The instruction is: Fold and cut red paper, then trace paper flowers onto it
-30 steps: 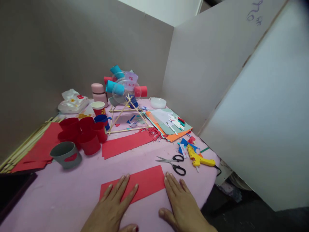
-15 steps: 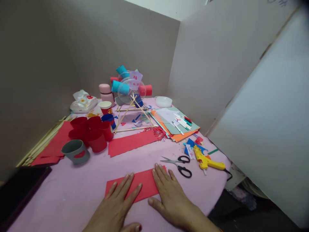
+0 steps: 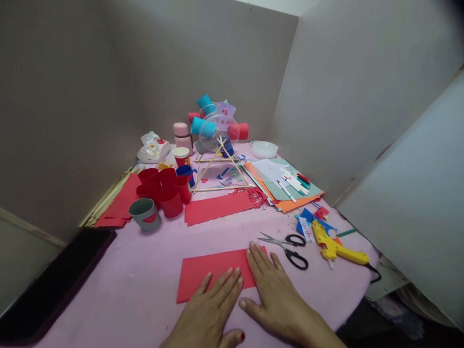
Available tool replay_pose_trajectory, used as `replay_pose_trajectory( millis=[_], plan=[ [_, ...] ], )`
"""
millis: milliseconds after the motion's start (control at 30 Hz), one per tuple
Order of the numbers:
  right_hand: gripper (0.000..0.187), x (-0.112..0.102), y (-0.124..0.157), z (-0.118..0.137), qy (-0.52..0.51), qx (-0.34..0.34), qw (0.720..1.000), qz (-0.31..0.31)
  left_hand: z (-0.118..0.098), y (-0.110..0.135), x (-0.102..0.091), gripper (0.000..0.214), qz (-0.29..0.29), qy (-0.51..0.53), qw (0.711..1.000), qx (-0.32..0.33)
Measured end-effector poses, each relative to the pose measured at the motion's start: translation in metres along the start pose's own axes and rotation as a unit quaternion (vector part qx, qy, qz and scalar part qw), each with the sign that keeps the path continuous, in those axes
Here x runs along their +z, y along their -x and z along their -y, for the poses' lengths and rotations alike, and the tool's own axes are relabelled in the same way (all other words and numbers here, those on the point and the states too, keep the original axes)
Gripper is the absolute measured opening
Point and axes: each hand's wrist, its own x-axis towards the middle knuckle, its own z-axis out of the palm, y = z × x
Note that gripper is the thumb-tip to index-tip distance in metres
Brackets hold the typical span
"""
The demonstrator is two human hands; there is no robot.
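The left hand [image 3: 207, 308] and right hand [image 3: 274, 292] are spread flat, grasping nothing, their fingers resting on 1 red paper sheet [image 3: 209, 265] at the near side of the pink-covered tabletop [image 3: 126, 290]. Black-handled scissors [image 3: 283, 244] lie partly open just beyond the right hand, with a yellow glue gun [image 3: 339, 250] farther right and a gray cup [image 3: 144, 217] farther left.
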Motion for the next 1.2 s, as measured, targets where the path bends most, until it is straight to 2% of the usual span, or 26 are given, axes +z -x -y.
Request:
replay_pose_trajectory(
  millis=[133, 167, 367, 467, 567, 700, 833, 967, 1067, 1100, 1200],
  plan=[
    [0.077, -0.002, -0.001, 0.003, 0.003, 0.004, 1.0, -0.012, 0.017, 0.027, -0.004, 0.072, -0.005, -0.043, 0.999, -0.014],
    [0.074, -0.002, -0.001, 0.003, 0.005, 0.006, 1.0, -0.015, 0.022, 0.036, -0.004, 0.07, -0.003, -0.056, 0.998, -0.034],
    [0.061, -0.001, -0.001, 0.004, 0.025, 0.017, 0.999, -0.024, 0.048, 0.089, 0.008, 0.073, -0.016, -0.097, 0.992, -0.083],
    [0.059, 0.0, -0.002, 0.005, 0.032, 0.02, 0.999, -0.027, 0.05, 0.098, 0.01, 0.073, -0.029, -0.087, 0.991, -0.098],
    [0.059, 0.001, -0.001, 0.007, 0.031, 0.02, 0.999, -0.031, 0.043, 0.083, 0.006, 0.068, -0.056, -0.1, 0.987, -0.11],
    [0.061, 0.0, -0.001, 0.007, 0.032, 0.016, 0.999, -0.03, 0.027, 0.033, 0.001, 0.047, -0.104, -0.135, 0.975, -0.143],
    [0.064, 0.001, -0.001, 0.003, 0.027, 0.007, 0.999, -0.028, 0.021, -0.005, 0.007, 0.049, -0.08, -0.12, 0.974, -0.176],
    [0.071, 0.004, -0.008, 0.017, -0.001, -0.005, 0.998, -0.059, 0.03, -0.009, 0.023, 0.052, -0.059, -0.113, 0.974, -0.187],
    [0.076, 0.006, -0.017, 0.039, -0.059, -0.105, 0.992, -0.039, 0.04, -0.004, 0.035, 0.051, -0.067, -0.12, 0.976, -0.169],
    [0.079, 0.006, -0.02, 0.044, -0.076, -0.117, 0.99, -0.031, 0.043, -0.003, 0.038, 0.05, -0.072, -0.123, 0.977, -0.157],
    [0.085, 0.005, -0.02, 0.043, -0.097, -0.102, 0.99, -0.024, 0.049, -0.002, 0.042, 0.051, -0.096, -0.131, 0.976, -0.145]
  ],
)
